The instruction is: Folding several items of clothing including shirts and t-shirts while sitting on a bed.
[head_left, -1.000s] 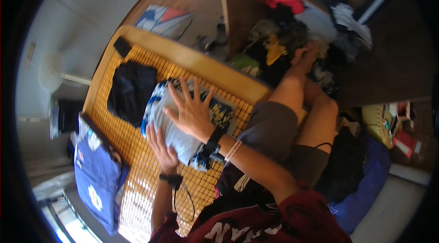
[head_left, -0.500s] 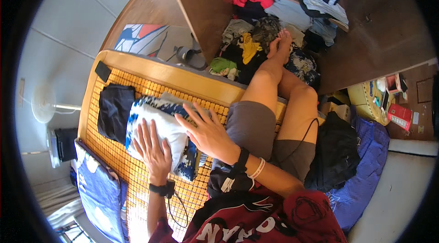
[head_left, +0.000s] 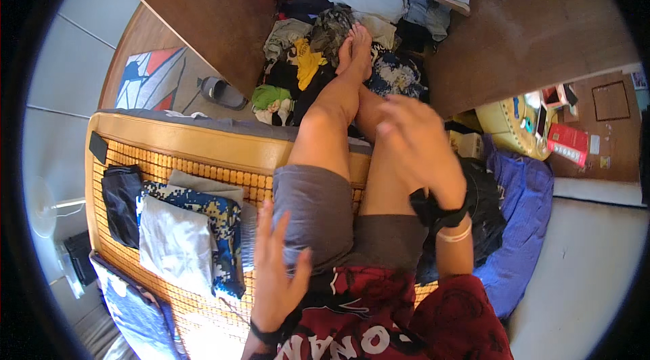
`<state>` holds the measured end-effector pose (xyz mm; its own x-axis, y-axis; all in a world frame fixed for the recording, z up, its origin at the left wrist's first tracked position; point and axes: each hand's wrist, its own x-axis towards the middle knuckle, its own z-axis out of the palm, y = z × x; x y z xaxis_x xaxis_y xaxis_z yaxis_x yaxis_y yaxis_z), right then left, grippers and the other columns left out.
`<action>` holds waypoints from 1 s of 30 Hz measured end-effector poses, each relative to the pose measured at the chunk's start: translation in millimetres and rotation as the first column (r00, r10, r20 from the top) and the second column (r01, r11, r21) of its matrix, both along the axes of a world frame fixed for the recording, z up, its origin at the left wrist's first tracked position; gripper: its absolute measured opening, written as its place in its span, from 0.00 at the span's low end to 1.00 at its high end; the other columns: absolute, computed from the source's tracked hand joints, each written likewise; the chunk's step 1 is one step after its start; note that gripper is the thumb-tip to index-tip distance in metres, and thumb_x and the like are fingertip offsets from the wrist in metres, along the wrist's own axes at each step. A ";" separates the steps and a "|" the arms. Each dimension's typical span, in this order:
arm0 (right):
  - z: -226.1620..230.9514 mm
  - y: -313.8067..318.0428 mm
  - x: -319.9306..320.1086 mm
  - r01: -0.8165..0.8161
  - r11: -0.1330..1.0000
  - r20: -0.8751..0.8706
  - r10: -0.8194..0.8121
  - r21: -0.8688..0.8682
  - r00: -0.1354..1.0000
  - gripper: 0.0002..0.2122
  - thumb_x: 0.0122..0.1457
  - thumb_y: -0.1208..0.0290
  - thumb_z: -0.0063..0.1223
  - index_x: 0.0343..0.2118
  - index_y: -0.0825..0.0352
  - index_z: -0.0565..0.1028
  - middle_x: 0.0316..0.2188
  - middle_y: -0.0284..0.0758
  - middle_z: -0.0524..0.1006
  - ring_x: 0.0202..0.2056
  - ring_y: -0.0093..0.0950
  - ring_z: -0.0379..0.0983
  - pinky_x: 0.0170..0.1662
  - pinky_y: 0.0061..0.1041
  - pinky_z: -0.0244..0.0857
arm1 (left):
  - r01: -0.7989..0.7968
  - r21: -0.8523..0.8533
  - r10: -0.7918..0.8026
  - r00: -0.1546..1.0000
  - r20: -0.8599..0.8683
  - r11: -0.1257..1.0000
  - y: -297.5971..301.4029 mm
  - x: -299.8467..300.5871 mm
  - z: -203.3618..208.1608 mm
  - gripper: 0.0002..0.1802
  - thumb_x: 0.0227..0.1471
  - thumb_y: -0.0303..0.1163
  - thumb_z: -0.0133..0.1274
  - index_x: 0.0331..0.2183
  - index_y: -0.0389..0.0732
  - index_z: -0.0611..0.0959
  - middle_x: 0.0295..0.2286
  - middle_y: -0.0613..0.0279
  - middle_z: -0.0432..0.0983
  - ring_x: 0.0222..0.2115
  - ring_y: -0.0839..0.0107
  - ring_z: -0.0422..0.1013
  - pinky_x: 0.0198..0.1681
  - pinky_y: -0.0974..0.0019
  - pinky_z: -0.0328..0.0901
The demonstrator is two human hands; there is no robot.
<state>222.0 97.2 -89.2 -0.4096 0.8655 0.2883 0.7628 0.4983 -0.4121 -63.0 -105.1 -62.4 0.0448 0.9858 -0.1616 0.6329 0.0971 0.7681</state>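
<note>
My left hand (head_left: 279, 275) is open, fingers spread, beside my left thigh at the edge of a pile of folded clothes. On top lies a white folded garment (head_left: 177, 241). Under it is a blue, white and yellow camouflage-patterned garment (head_left: 227, 224), and a grey-beige cloth (head_left: 203, 185) shows at the far side. Black folded clothing (head_left: 122, 204) lies left of the pile. Above my right thigh, my right hand (head_left: 426, 150) is blurred by motion; its thumb and fingers look apart, and nothing shows in it. Neither hand touches the pile.
I sit on a bed with a beaded mat (head_left: 159, 167), feet in an open wardrobe among heaped clothes, including a yellow shirt (head_left: 308, 62). Black clothes (head_left: 484, 201) and a purple cloth (head_left: 525, 224) lie on my right. A yellow stool (head_left: 497, 123) holds small items. A slipper (head_left: 223, 92) is on the floor.
Both hands have left the white garment. My left hand has drawn back toward my thigh, and my right hand has swung right over my legs. The view has turned rightward.
</note>
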 end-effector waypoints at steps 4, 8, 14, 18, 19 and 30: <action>-45.6 69.4 90.7 0.270 0.894 -0.036 -0.302 -0.358 0.953 0.16 0.69 0.61 0.55 0.49 0.70 0.80 0.48 0.54 0.81 0.51 0.52 0.78 0.56 0.41 0.71 | 0.074 -0.042 -0.080 0.984 -0.157 0.996 34.4 43.3 -45.8 0.43 0.64 0.39 0.58 0.72 0.36 0.60 0.74 0.37 0.43 0.74 0.33 0.43 0.73 0.36 0.46; -145.4 123.3 178.9 0.366 0.667 0.100 -0.402 -0.649 0.910 0.20 0.70 0.57 0.56 0.54 0.69 0.79 0.52 0.50 0.82 0.55 0.44 0.79 0.58 0.37 0.69 | 0.196 -0.138 -0.233 0.908 -0.347 0.971 93.3 53.9 -54.0 0.50 0.60 0.42 0.62 0.74 0.40 0.55 0.74 0.33 0.40 0.72 0.29 0.43 0.71 0.30 0.47; -312.0 178.3 191.6 0.364 0.373 0.154 -0.487 -0.853 0.860 0.35 0.68 0.55 0.58 0.73 0.63 0.61 0.60 0.48 0.77 0.61 0.43 0.74 0.63 0.40 0.66 | 0.166 -0.178 -0.227 0.878 -0.421 0.970 144.7 63.5 -77.0 0.54 0.51 0.47 0.69 0.74 0.53 0.61 0.72 0.30 0.43 0.69 0.27 0.51 0.69 0.34 0.53; -405.8 153.8 220.0 0.535 0.574 0.470 -0.273 -0.620 0.839 0.28 0.68 0.55 0.59 0.65 0.65 0.73 0.53 0.38 0.82 0.50 0.34 0.78 0.50 0.40 0.73 | 0.094 -0.062 -0.112 0.890 -0.442 0.994 160.1 84.5 -95.0 0.50 0.49 0.50 0.68 0.71 0.58 0.67 0.70 0.29 0.51 0.66 0.31 0.58 0.65 0.32 0.57; -405.6 148.1 184.2 0.536 0.479 0.514 -0.190 -0.695 0.837 0.24 0.68 0.56 0.59 0.61 0.66 0.76 0.52 0.40 0.82 0.46 0.33 0.79 0.49 0.38 0.74 | 0.073 -0.096 -0.110 0.878 -0.467 0.993 157.6 82.6 -94.4 0.50 0.49 0.50 0.68 0.71 0.58 0.67 0.70 0.29 0.51 0.66 0.31 0.58 0.65 0.32 0.57; -228.6 137.7 198.5 0.117 0.375 -0.238 -0.767 -0.919 0.595 0.11 0.69 0.68 0.52 0.37 0.74 0.79 0.29 0.37 0.79 0.27 0.26 0.75 0.36 0.29 0.69 | 0.092 0.101 -0.042 0.907 -0.418 0.991 153.6 83.6 -92.2 0.49 0.52 0.48 0.67 0.70 0.47 0.67 0.69 0.34 0.55 0.64 0.34 0.61 0.65 0.39 0.59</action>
<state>420.5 234.9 -317.8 0.0861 0.7891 -0.6082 0.1847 -0.6125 -0.7686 20.6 48.5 -154.6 0.0651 0.9958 -0.0646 0.8981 -0.0303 0.4387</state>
